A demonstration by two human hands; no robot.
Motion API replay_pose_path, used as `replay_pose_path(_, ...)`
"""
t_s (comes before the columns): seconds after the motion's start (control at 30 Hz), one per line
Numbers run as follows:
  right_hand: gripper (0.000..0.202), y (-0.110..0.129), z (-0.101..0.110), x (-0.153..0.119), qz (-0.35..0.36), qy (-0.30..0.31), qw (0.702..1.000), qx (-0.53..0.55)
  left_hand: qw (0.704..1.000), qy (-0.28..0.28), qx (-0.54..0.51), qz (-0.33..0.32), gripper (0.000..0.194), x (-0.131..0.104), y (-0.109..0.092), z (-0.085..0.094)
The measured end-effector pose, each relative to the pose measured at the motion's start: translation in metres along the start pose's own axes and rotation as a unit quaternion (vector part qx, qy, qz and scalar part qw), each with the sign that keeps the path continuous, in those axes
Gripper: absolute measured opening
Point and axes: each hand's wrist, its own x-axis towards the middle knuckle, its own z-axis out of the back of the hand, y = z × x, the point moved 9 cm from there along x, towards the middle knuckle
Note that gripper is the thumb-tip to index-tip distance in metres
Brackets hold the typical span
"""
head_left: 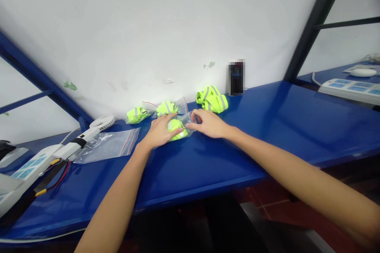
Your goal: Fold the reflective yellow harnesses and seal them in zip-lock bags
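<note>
Yellow bundle [175, 125] sits bagged, left hand [160, 131] gripping it, right hand [210, 123] holding its clear bag [185, 118]; two bagged bundles [168, 107] and one loose bundle [216, 103] lie behind.

Bagged neon-yellow bundle [176, 127] with silver stripes lies on blue.

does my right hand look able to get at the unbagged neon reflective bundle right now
Probably yes: the neon reflective bundle lies just beyond your right hand, with nothing visible between, though your fingers are at the clear bag.
</note>
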Motion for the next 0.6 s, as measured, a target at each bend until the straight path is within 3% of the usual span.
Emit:
replay_pose_path(0.07, 0.019, -0.003, -0.009, 0.001, 0.000, 0.010, 1.000, -0.010, 1.000, 0.005, 0.018, 0.022, 0.078, -0.001, 0.002, -0.001)
replay_pose_path(0.17, 0.007, -0.019, -0.015, 0.005, -0.037, -0.015, 0.997, 0.063, 0.999, 0.014, 0.028, 0.038, 0.067, -0.003, 0.002, -0.002)
replay_pose_path(0.27, 0.047, -0.034, -0.013, 0.007, -0.067, -0.046, 0.990, 0.115, 1.000, -0.004, 0.027, -0.007, 0.054, -0.005, -0.009, 0.002)
replay_pose_path(0.33, 0.058, -0.033, -0.011, 0.008, -0.044, -0.047, 0.994, 0.085, 0.999, 0.006, 0.014, -0.041, 0.052, -0.006, -0.016, 0.001)
replay_pose_path(0.5, 0.026, -0.028, -0.013, 0.009, -0.032, -0.014, 0.999, -0.022, 0.997, 0.053, -0.048, -0.035, 0.048, -0.003, -0.019, 0.000)
replay_pose_path(0.6, 0.031, -0.025, -0.021, 0.009, -0.035, 0.011, 0.999, -0.009, 0.987, 0.102, -0.122, -0.028, 0.047, -0.003, -0.023, 0.001)
